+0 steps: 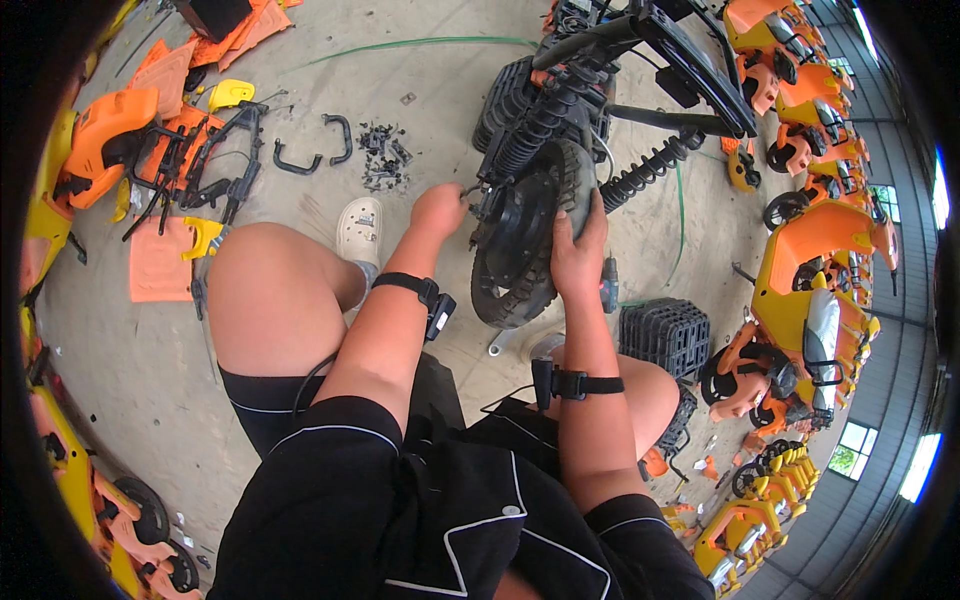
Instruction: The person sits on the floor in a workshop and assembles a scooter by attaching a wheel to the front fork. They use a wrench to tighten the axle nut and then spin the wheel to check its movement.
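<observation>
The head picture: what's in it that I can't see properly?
All in the head view:
Left hand: its fingers curl out of sight behind it, so what they hold is unclear.
Wheel: the right hand covers part of its tyre.
Small black parts: too small to identify.
Yellow scooter, lower left: cut off by the dark rim.
</observation>
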Available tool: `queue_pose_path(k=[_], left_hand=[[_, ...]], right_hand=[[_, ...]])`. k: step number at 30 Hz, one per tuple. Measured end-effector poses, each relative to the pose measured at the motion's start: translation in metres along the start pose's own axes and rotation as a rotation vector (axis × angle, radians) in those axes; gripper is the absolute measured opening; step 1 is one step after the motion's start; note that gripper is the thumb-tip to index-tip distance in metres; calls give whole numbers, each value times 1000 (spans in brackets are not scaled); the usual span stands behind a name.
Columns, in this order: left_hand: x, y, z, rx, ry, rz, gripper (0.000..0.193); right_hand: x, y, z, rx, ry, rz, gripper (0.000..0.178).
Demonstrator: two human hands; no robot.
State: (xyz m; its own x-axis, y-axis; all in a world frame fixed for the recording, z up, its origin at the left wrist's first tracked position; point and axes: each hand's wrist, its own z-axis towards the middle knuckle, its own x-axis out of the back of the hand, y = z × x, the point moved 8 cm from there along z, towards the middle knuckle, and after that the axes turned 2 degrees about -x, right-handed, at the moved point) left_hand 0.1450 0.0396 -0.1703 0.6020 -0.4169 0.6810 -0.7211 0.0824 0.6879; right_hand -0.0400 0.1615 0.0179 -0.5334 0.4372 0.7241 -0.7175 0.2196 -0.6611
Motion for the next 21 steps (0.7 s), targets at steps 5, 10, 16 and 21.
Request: queue_pose_path(k=[5, 10, 16, 21], left_hand=[[2, 14, 2, 64, -183, 134, 23], [8, 36, 6, 99, -248, 136, 23], [12, 38, 23, 27, -315, 102, 28], [6, 31, 15, -46, -336, 43, 35]], right_hand=[[1, 2, -1, 7, 5, 11, 66], [4, 4, -2, -6, 5, 0, 67], [4, -2, -6, -20, -5, 2, 67], [4, 2, -9, -14, 16, -13, 67]])
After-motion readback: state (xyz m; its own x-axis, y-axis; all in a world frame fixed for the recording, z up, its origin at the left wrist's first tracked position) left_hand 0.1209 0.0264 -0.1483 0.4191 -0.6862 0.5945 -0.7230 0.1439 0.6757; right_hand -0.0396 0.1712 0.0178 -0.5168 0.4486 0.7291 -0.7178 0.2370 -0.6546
